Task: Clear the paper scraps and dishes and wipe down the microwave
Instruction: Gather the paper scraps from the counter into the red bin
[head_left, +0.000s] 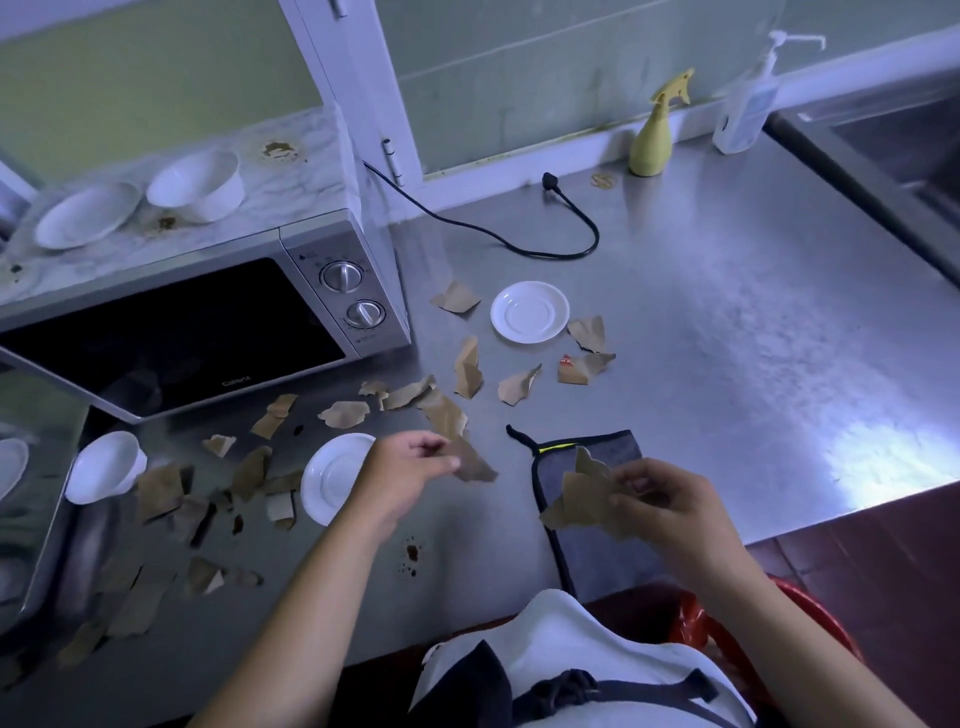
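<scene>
Several torn brown paper scraps litter the steel counter in front of the silver microwave. My left hand pinches one brown scrap just above the counter. My right hand holds a bunch of scraps over the grey cloth. A white saucer lies right of the microwave, another saucer sits partly under my left wrist, and a small white bowl stands at the left. A white plate and bowl rest on top of the microwave.
A black power cord trails across the counter behind the scraps. A yellow spray bottle and a pump dispenser stand by the back wall. A sink is at the far right. A red bin sits below the counter edge. Brown stains mark the counter.
</scene>
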